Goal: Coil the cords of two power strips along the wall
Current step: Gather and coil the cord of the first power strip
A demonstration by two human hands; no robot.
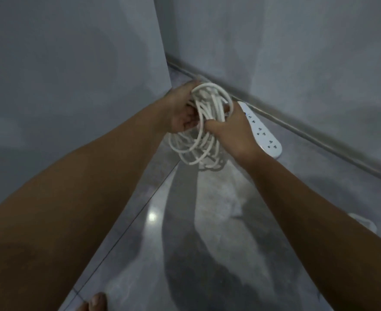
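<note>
Head view: both hands meet over 1 bundle of white cord [196, 149]. The left hand [180, 111] has its fingers curled round the top of the loops, thumb side toward the camera. The right hand [232, 131] closes on the same bundle from the other side, thumb across the strands and fingers wrapped behind them. So both hands grip the cord, which is held up off the floor [207, 221].

The cord arches above the left fingers and hangs in loose rings below both sets of fingers. It is round and glossy. The rings are uneven in width, several crossing each other, more of a bunch than a flat coil.

Just beyond the right fingers a white power strip [266, 133] lies flat on the floor, sockets up, close beside the foot of the wall [297, 52].

As a judgement, the 1st cord is mostly gathered, since no long straight run trails away from the fingers; it wants tidying and setting down by its strip. A pale object [363, 222] shows well behind the right wrist, too blurred to name. No 2nd cord is visible, so that half looks not yet done.
</note>
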